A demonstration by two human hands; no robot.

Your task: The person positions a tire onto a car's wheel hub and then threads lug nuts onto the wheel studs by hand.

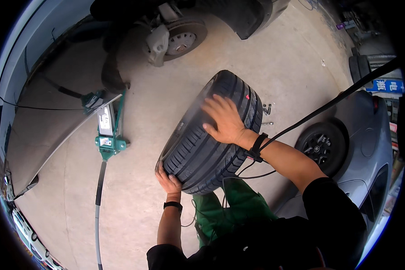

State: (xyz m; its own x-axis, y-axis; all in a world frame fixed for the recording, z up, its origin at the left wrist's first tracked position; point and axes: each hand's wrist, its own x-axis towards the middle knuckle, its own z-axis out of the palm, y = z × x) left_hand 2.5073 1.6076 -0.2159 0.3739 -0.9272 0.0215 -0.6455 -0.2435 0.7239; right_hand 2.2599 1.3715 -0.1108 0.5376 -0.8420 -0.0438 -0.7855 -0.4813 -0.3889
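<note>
A black car tyre (200, 150) stands tilted in front of my legs, its grooved tread turned up toward me and a small red mark on it. My left hand (168, 178) grips the tyre's near left edge, with the fingers curled over the sidewall. On the upper tread lies my right hand (225, 119), open with its fingers spread and slightly blurred. The wheel's inner side is mostly hidden by the tread.
A green floor jack (109, 130) with a long handle stands beside the dark car at left. Ahead is a bare hub with a brake disc (182, 41). Small metal parts (267, 109) lie right of the tyre. A grey car (366, 144) stands at right; a black cable (328, 105) crosses the view.
</note>
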